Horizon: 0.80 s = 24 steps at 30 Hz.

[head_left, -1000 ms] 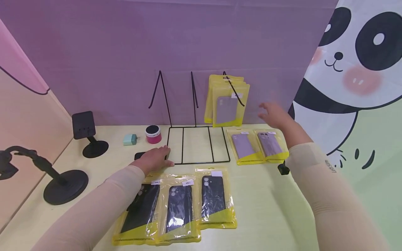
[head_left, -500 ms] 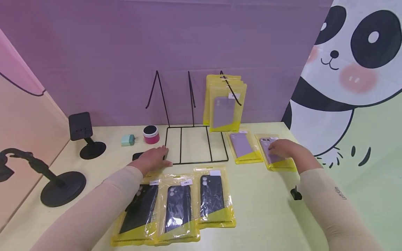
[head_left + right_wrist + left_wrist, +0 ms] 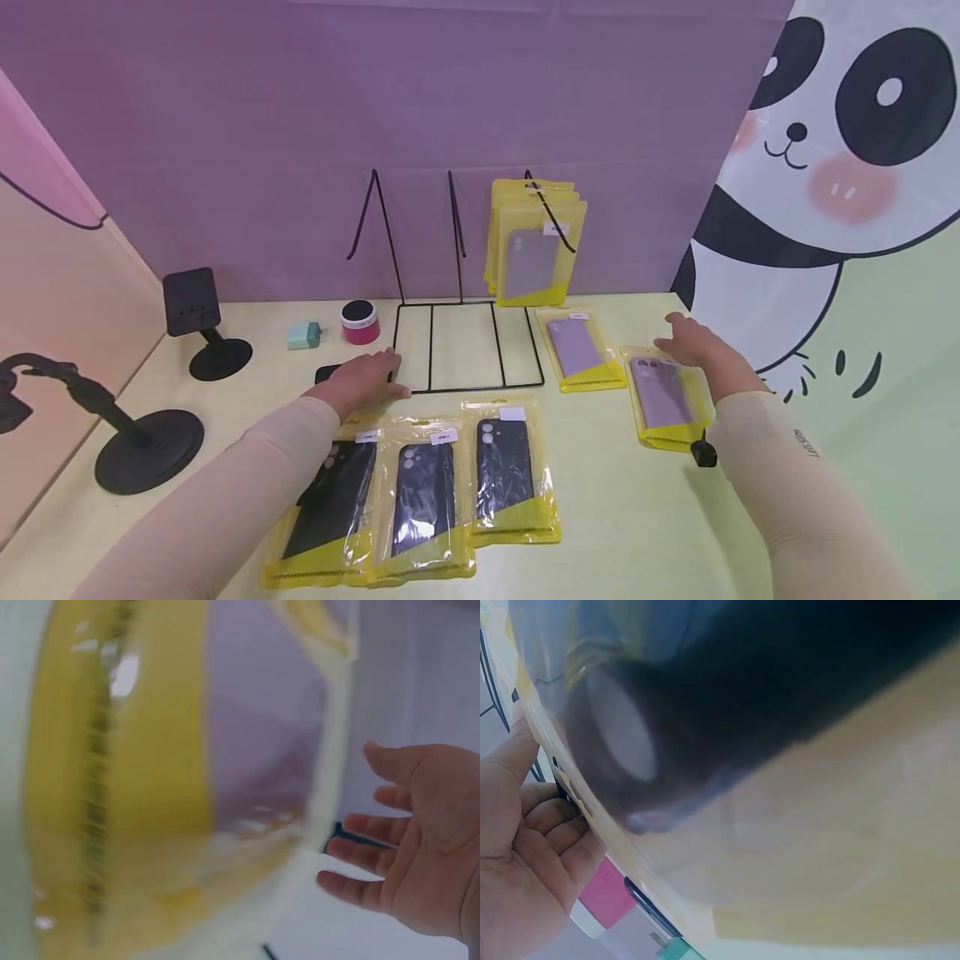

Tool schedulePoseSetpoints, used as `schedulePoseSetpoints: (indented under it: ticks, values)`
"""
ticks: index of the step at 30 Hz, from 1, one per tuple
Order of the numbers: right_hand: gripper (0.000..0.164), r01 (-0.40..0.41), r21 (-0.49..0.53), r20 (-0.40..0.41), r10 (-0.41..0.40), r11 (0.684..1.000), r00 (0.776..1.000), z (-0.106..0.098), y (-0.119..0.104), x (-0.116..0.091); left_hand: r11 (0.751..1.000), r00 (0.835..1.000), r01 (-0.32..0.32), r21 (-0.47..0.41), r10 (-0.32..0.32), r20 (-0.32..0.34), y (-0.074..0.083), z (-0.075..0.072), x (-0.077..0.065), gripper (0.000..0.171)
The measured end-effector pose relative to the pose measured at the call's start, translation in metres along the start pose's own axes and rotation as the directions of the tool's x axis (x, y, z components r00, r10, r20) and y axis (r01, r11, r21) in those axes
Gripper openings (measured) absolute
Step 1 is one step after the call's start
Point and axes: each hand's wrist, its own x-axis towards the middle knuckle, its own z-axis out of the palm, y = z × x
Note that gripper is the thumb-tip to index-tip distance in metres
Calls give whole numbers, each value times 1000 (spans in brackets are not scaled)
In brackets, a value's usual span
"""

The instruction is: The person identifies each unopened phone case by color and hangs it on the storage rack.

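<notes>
Yellow packaging [image 3: 663, 398] lies near the right hand [image 3: 692, 342], fingers released, and we cannot tell whether the left hand [image 3: 362, 383] grips the rack [image 3: 431, 346].

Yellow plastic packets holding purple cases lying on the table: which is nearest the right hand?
The rightmost yellow plastic packet, near the right hand; the other packet lies farther left, beside the black wire rack.
</notes>
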Motion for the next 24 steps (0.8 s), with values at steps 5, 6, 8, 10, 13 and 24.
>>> schedulePoseSetpoints:
  ticks: [5, 6, 8, 10, 13, 24]
  values:
    - [60, -62, -27, 50, 63, 998, 997, 16, 8, 10, 1000, 1000, -9, 1, 9, 1, 2, -1, -3, 81]
    - [57, -59, -33, 50, 60, 998, 997, 17, 8, 11, 1000, 1000, -5, -1, 5, -2, 2, -2, -3, 81]
    - [54, -58, -13, 47, 58, 998, 997, 16, 7, 11, 1000, 1000, -5, 8, 5, -13, 2, -3, -3, 81]
    - [55, -67, 19, 59, 66, 998, 996, 15, 6, 10, 1000, 1000, -1, 7, 1, -16, 2, -4, -3, 81]
    - [57, -49, 21, 58, 48, 999, 997, 11, 6, 9, 1000, 1000, -10, 20, 10, -11, 1, -3, -2, 81]
    - [21, 246, 11, -30, -246, 969, 969, -38, -5, -31, 1000, 1000, -6, 7, 6, -3, 2, -2, -1, 81]
